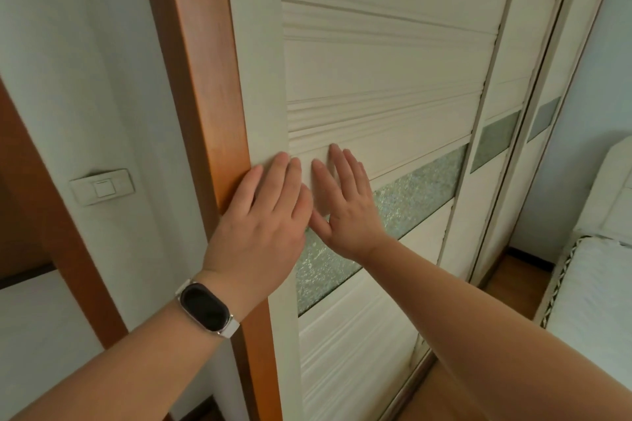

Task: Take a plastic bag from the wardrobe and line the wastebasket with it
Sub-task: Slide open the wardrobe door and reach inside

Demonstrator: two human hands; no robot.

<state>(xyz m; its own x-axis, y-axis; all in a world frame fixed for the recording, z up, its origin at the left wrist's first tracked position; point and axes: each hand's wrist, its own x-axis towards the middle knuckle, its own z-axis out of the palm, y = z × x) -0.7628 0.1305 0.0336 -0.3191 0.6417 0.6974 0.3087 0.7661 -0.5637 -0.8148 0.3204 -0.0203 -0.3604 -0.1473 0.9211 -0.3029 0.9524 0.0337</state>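
- Hands first: your left hand (263, 215) lies flat with fingers spread on the white stile of the wardrobe door (383, 61), its thumb side against the orange-brown wooden frame (205, 79) at about nine o'clock of the hand
- Your right hand (345, 202) is pressed palm-down on the same door just at three o'clock of the left one; the thumb of the right touches or nearly touches the left hand's edge
- Both hands are spread wide with nothing in them, fingers pointing toward twelve o'clock
- Your right palm and wrist cover part of the frosted glass strip (420, 184) that crosses the door on a slant, while its fingertips rest on the ribbed cream panel above that strip
- A black-faced wristband with a white strap (205, 308) sits on your left wrist, at seven o'clock from the left hand
- The wardrobe door is shut; the plastic bag is not to be seen, and neither is the wastebasket
- A second sliding door (506, 120) with its own glass strip stands at three o'clock, then a mirrored panel beyond it
- A white wall switch (102, 186) is mounted on the pale wall at nine o'clock, well apart from your hands
- A white bed (595, 290) with a patterned edge shows at four o'clock, on the wooden floor
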